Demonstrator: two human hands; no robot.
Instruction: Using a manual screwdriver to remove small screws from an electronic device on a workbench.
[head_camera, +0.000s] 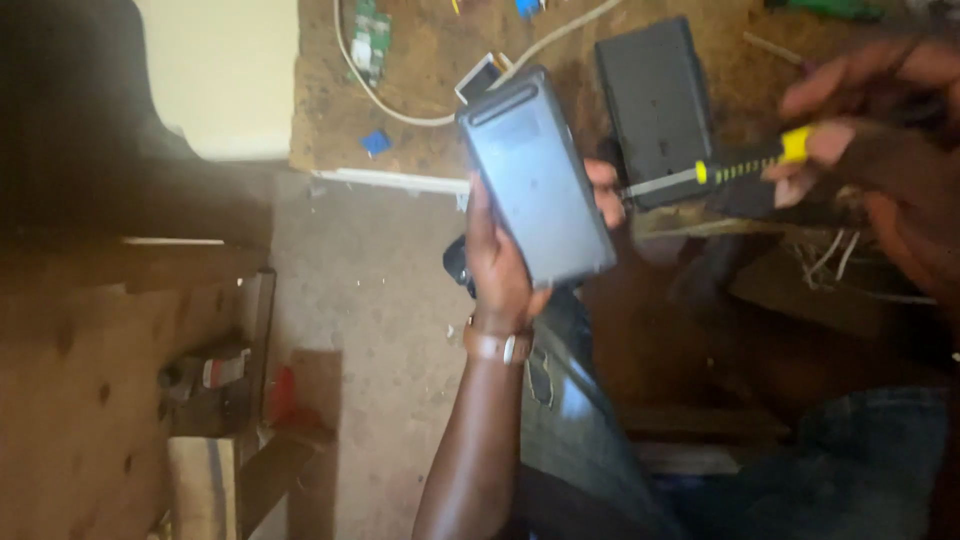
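While the left hand (505, 265) grips the grey device (537, 178) tilted up for access, the right hand (865, 130) is closed round a yellow-handled screwdriver (715, 170) aimed at its edge.

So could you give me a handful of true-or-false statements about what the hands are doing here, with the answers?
1. The left hand holds a grey slab-shaped device up above the floor. True.
2. The right hand grips a pair of pliers. False: it holds a screwdriver with a yellow and black handle.
3. The screwdriver's metal tip points toward the edge of the grey device. True.
4. The black box is held in the left hand. False: it lies on the brown work surface behind the hands.
5. A band sits on the left wrist. True.
6. The white cable is wrapped around the grey device. False: it lies loose on the work surface.
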